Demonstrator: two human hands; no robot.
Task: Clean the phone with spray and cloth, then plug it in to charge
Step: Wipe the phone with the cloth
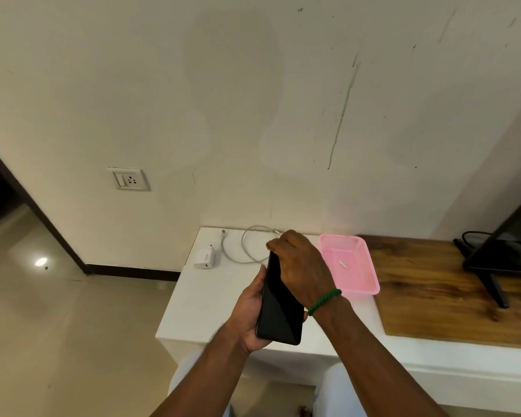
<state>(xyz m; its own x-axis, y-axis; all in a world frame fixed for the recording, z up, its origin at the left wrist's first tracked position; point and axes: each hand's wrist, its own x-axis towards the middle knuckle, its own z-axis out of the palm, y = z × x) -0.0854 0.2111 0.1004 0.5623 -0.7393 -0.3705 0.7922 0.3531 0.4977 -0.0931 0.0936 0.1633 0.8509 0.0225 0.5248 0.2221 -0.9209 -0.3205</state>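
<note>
One phone (282,302), dark screen up, sits between my two hands above the white tabletop (199,299). My left hand (248,311) grips its lower left edge, while my right hand (301,266) curls over its top end and hides that end, so I cannot tell whether the plug is in. One white cable (244,251) loops behind, running under my right hand, and one white adapter (205,257) lies beside it. One pink basket (370,275) stands to the right, holding one small white piece (343,264). One wall socket (129,179) is off to the left.
</note>
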